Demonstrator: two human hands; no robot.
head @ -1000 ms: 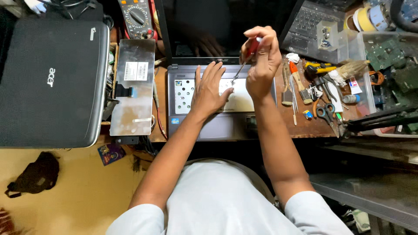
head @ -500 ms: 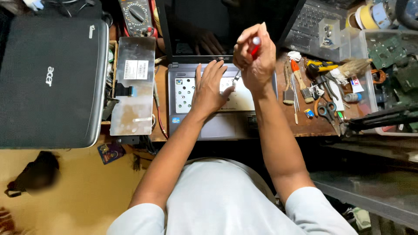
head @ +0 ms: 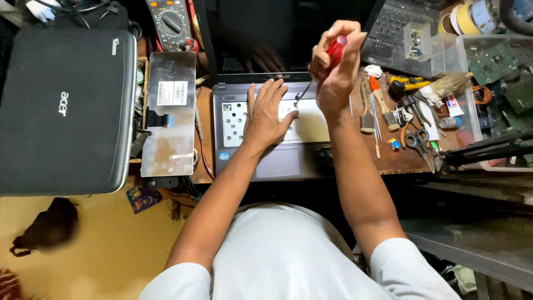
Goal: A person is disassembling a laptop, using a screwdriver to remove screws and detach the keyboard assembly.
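Observation:
An open grey laptop (head: pixel 277 164) with its keyboard removed lies on the bench in front of me, its perforated metal tray exposed. My left hand (head: pixel 265 115) rests flat on that tray, fingers spread. My right hand (head: pixel 333 66) grips a red-handled screwdriver (head: pixel 336 49) upright, and its metal tip touches the tray just beside my left fingertips. The laptop's dark screen stands behind both hands.
A removed keyboard (head: pixel 170 114) lies face down left of the laptop, beside a closed black laptop (head: pixel 61 105). A multimeter (head: pixel 171 19) sits at the back. Brushes, scissors (head: pixel 417 141), screwdrivers and clear plastic boxes of parts (head: pixel 494 66) crowd the right side.
My right hand with the screwdriver has shifted slightly up and turned at the wrist. My left hand stays flat on the laptop tray.

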